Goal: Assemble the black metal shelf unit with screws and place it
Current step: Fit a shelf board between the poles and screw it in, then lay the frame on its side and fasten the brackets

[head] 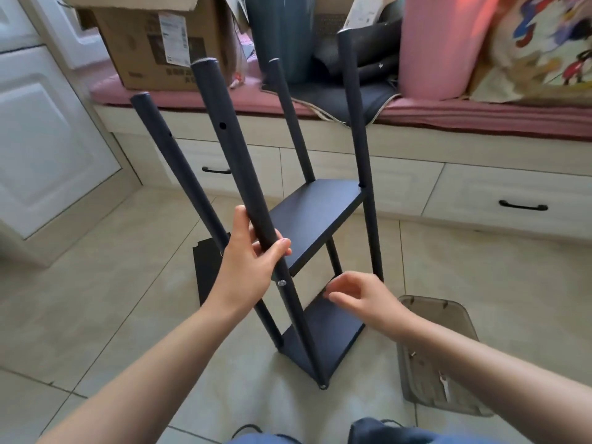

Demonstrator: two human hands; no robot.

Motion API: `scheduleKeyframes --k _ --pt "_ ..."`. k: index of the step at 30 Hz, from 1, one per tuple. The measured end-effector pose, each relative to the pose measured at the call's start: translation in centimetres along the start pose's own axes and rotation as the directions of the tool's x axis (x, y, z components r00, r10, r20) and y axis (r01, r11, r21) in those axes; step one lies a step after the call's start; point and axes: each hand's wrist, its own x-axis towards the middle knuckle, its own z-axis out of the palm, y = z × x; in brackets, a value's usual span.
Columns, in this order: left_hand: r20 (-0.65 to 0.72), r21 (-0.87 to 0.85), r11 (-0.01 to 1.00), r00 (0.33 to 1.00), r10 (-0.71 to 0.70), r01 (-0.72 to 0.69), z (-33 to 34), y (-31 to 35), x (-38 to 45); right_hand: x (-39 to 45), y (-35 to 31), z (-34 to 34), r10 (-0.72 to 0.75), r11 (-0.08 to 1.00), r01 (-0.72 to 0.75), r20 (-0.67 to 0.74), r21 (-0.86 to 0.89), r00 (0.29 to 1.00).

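The black metal shelf unit [315,213] stands on the tiled floor with several round posts rising toward me. Two shelves are fixed between the posts: a middle shelf [317,216] and a bottom shelf [326,338]. A silver screw [282,282] shows on the near post. My left hand [250,267] grips that near post [237,161] just above the screw. My right hand [355,296] hovers over the bottom shelf with fingers loosely curled, holding nothing that I can see. A loose black shelf panel [208,267] lies on the floor behind my left hand.
A translucent grey plastic box [461,315] with small screws and a tool sits on the floor at the right. Behind stands a bench with drawers [416,187], pink cushions, a cardboard box [160,43] and bags. A white cabinet door [48,139] is at the left.
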Motion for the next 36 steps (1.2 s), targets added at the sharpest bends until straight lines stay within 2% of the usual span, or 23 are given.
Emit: scheduleKeyframes --k 6,11,18,22,28,36 --pt "0.047 0.093 0.995 0.999 0.026 -0.03 -0.9 0.1 -2.1 0.5 0.7 -5.8 0.114 0.993 -0.112 -0.311 0.023 0.943" --pt "0.039 0.14 0.99 0.999 0.023 -0.029 -1.7 -0.2 -3.7 1.5 -0.9 -8.6 0.1 0.99 -0.132 -0.435 -0.045 0.895" --pt "0.086 0.208 0.977 0.996 0.033 -0.051 -2.7 -0.4 -4.9 3.6 -2.8 -9.3 0.092 0.993 -0.113 -0.458 -0.019 0.884" --pt "0.103 0.222 0.973 0.994 0.039 -0.061 -2.8 -0.2 -4.9 3.7 -2.6 -9.7 0.159 0.987 -0.126 -0.441 0.101 0.884" --pt "0.103 0.264 0.962 0.994 0.044 -0.07 -2.9 0.1 -3.7 1.8 -2.3 -10.2 0.173 0.982 -0.12 -0.435 0.147 0.884" --pt "-0.011 0.361 0.93 0.996 0.085 -0.076 -4.3 0.3 -0.8 -0.7 -1.7 -9.5 0.124 0.991 -0.091 -0.445 0.095 0.887"
